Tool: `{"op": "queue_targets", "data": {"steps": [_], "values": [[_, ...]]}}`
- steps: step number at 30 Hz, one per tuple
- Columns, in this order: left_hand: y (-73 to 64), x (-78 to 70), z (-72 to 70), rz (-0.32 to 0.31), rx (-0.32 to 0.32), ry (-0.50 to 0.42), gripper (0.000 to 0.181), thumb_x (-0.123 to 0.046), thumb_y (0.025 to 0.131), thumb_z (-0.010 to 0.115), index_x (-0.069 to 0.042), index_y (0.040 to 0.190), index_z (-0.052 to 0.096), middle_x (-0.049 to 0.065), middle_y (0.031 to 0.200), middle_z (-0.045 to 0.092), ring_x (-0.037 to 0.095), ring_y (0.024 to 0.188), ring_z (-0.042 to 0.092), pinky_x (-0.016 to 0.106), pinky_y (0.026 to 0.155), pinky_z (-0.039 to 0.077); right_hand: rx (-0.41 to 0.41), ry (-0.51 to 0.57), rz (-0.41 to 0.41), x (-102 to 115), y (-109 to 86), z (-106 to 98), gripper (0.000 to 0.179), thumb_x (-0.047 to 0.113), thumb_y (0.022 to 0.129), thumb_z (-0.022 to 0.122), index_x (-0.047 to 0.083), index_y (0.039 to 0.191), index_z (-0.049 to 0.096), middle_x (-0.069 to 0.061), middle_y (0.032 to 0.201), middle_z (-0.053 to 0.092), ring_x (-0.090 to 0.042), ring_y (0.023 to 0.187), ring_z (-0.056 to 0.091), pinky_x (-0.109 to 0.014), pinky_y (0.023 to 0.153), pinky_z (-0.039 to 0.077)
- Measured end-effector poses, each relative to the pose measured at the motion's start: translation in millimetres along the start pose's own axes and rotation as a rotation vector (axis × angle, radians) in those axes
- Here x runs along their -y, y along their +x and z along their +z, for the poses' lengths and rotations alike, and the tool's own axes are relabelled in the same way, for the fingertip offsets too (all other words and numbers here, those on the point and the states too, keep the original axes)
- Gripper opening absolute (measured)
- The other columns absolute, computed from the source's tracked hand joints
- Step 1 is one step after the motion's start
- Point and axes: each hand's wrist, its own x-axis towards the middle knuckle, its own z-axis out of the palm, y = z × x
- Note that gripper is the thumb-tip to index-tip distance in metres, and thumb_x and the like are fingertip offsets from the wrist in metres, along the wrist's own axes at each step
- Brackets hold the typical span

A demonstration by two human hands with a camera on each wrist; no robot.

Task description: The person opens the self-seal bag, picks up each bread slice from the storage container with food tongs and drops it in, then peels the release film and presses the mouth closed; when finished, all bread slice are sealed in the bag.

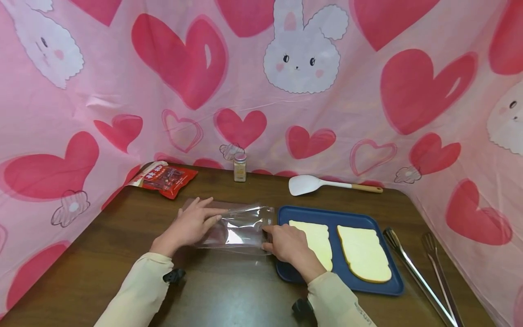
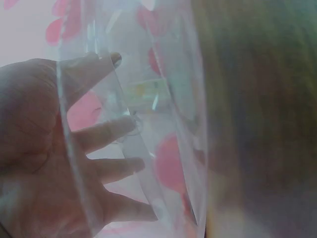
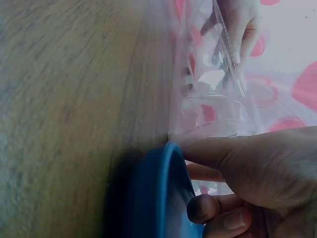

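Observation:
A clear plastic bag [image 1: 241, 229] lies flat on the table, shiny and see-through. My left hand [image 1: 194, 223] rests on its left part with fingers spread; in the left wrist view the left hand [image 2: 44, 144] shows partly through the film. At the bag's right end, my right hand [image 1: 288, 243] holds the edge with thumb and index finger. Seen from the right wrist, that right hand [image 3: 267, 173] has its other fingers curled beside the blue tray's rim [image 3: 166, 168], and its thumb tip is hidden. Two bread slices, one left [image 1: 320, 240] and one right [image 1: 363, 254], lie on the tray.
Tongs [image 1: 412, 268] and a fork-like metal utensil [image 1: 439, 268] lie right of the tray. Along the back are a white spatula [image 1: 306, 185] with a wooden handle, a small seasoning jar [image 1: 239, 169] and a red food packet [image 1: 169, 178]. Heart-patterned cloth [image 1: 245, 91] surrounds the table.

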Motion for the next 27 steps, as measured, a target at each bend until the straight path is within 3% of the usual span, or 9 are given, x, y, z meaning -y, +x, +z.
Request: {"op": "queue_targets", "data": {"steps": [8, 13, 22, 27], "values": [[-7.5, -9.4, -15.6, -0.005, -0.048, -0.059, 0.038, -0.028, 0.107, 0.062, -0.028, 0.144, 0.067, 0.023, 0.168, 0.038, 0.059, 0.157, 0.017, 0.090, 0.113, 0.008, 0.014, 0.011, 0.005, -2, -0.7, -2, 0.048, 0.039, 0.091, 0.083, 0.019, 0.133, 0.074, 0.001, 0.076, 0.066, -0.018, 0.070, 0.056, -0.034, 0.057, 0.048], [-10.8, -11.5, -19.2, 0.018, -0.059, -0.074, 0.038, -0.028, 0.106, 0.064, -0.029, 0.144, 0.067, 0.021, 0.167, 0.041, 0.054, 0.158, 0.022, 0.090, 0.113, 0.008, 0.038, 0.034, 0.019, -3, -0.4, -3, 0.050, 0.039, 0.091, 0.083, 0.018, 0.135, 0.073, 0.001, 0.074, 0.064, -0.019, 0.071, 0.056, -0.034, 0.059, 0.049], [-10.7, -5.8, -8.1, 0.009, -0.007, -0.076, 0.038, -0.029, 0.108, 0.061, -0.028, 0.146, 0.066, 0.023, 0.166, 0.041, 0.052, 0.155, 0.032, 0.084, 0.118, 0.016, 0.038, 0.071, 0.011, -5, 2.2, -3, 0.050, 0.037, 0.090, 0.084, 0.019, 0.135, 0.073, 0.001, 0.078, 0.067, -0.019, 0.074, 0.057, -0.034, 0.060, 0.049], [-8.6, -1.6, -0.6, 0.028, -0.012, -0.043, 0.037, -0.028, 0.108, 0.060, -0.025, 0.145, 0.067, 0.025, 0.164, 0.043, 0.052, 0.153, 0.035, 0.080, 0.119, 0.024, 0.032, 0.077, 0.011, -5, 1.8, -3, 0.051, 0.037, 0.091, 0.084, 0.019, 0.136, 0.072, 0.001, 0.077, 0.063, -0.019, 0.074, 0.056, -0.033, 0.061, 0.049]]}}
